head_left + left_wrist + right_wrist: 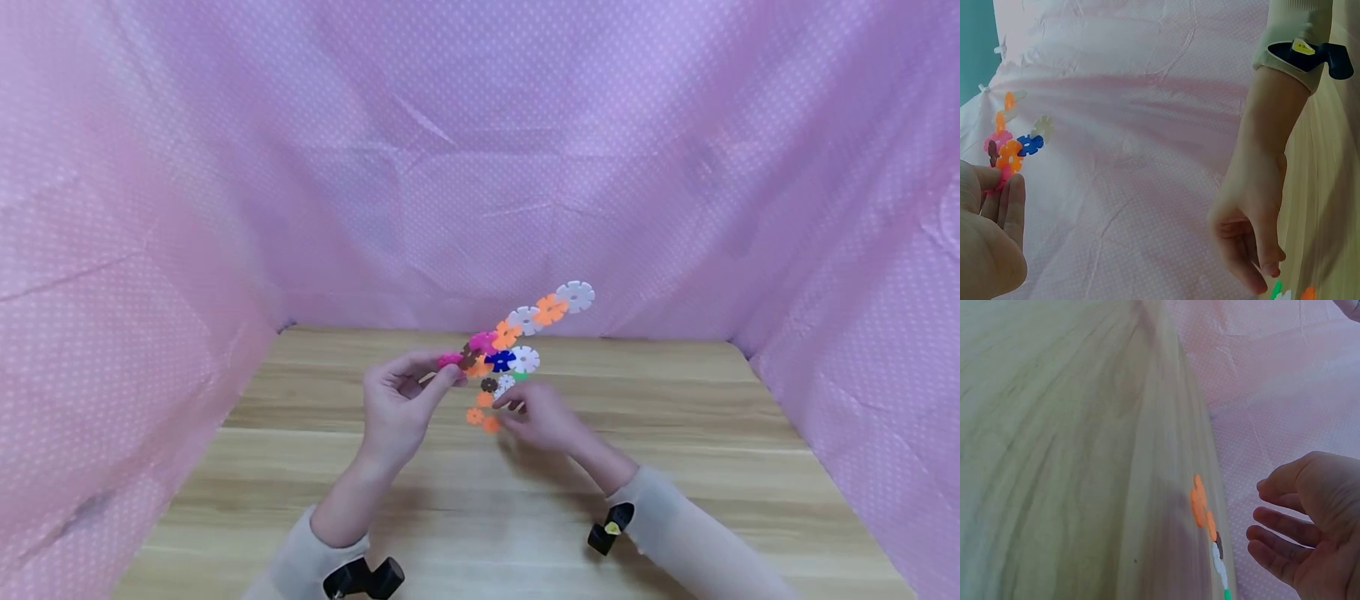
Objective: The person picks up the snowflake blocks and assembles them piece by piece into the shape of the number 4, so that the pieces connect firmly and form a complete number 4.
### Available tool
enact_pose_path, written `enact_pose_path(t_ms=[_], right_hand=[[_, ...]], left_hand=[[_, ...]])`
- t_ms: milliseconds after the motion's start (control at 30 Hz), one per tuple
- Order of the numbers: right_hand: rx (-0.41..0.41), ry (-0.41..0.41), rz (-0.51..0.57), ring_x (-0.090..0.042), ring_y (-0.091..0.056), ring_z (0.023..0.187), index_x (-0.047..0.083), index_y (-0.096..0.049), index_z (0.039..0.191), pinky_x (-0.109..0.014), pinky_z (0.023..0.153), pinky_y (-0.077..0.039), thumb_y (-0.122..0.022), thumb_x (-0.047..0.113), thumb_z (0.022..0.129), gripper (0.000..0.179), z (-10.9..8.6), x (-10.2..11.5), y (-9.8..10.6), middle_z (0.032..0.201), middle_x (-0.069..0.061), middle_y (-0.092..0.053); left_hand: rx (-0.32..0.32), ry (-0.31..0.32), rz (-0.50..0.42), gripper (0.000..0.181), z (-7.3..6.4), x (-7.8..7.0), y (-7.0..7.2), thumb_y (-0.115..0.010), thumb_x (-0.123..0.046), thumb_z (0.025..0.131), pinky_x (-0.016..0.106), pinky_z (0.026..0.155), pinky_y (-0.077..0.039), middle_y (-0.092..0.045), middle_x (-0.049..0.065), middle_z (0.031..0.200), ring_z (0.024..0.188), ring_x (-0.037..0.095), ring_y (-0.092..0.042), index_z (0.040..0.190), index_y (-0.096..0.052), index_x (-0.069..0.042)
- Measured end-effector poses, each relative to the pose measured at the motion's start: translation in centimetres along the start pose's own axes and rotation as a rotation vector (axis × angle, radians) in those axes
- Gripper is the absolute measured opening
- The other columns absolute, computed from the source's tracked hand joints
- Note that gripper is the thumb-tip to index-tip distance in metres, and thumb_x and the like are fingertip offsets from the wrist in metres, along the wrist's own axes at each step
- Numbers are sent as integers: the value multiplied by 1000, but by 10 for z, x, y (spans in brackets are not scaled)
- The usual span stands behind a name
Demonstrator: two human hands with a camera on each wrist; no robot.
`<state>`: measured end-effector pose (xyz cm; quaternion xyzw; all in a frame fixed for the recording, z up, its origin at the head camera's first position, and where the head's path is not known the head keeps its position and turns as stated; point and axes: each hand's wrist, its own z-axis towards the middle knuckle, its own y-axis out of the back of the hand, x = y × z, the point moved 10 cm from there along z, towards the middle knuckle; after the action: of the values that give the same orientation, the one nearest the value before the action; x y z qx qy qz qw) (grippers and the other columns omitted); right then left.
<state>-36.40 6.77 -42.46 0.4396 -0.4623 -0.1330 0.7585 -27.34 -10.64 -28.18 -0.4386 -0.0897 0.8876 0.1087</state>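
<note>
My left hand (396,410) pinches a pink disc (450,359) at the near end of a chain of notched plastic snowflake discs. From there one branch climbs rightward through orange and white discs to a white disc (576,297); a shorter branch has a blue disc (500,361) and a white disc (525,359). The left wrist view also shows the chain's orange disc (1010,155), raised in front of the cloth. Over the tabletop hovers my right hand (546,418), its fingers relaxed and nothing between them in the right wrist view. Close by lie orange discs (1198,506).
Loose discs lie on the wooden table (465,517): several orange, a brown disc (489,385), white ones, and a green disc (520,377) partly hidden by the right hand. Pink dotted cloth (480,167) walls the table's back and sides.
</note>
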Motion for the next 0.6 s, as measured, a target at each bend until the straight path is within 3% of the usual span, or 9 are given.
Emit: enact_pose_path(t_ms=[200, 400, 600], right_hand=[[55, 6, -22, -21, -72, 107, 8, -79, 116, -38, 95, -66, -74, 9, 95, 21, 4, 1, -17, 116, -5, -78], [128, 22, -75, -27, -69, 123, 8, -77, 123, -45, 110, -61, -74, 11, 95, 28, -2, 4, -34, 131, -9, -74], [147, 56, -161, -30, -65, 127, 6, -79, 119, -48, 115, -56, -73, 11, 96, 24, -8, 7, -42, 129, -10, -76]], left_hand=[[10, 5, -10, 25, -1, 2, -4, -70, 19, 91, 29, 80, -70, -82, -2, 93, 80, 10, -79, 101, -80, -2], [7, 11, 2, 20, -2, 2, -6, -70, 18, 91, 29, 80, -70, -82, -2, 93, 79, 10, -79, 102, -79, 4], [17, 18, 18, 15, -4, 4, -9, -71, 16, 91, 30, 79, -70, -82, -1, 94, 80, 10, -79, 102, -77, 7]])
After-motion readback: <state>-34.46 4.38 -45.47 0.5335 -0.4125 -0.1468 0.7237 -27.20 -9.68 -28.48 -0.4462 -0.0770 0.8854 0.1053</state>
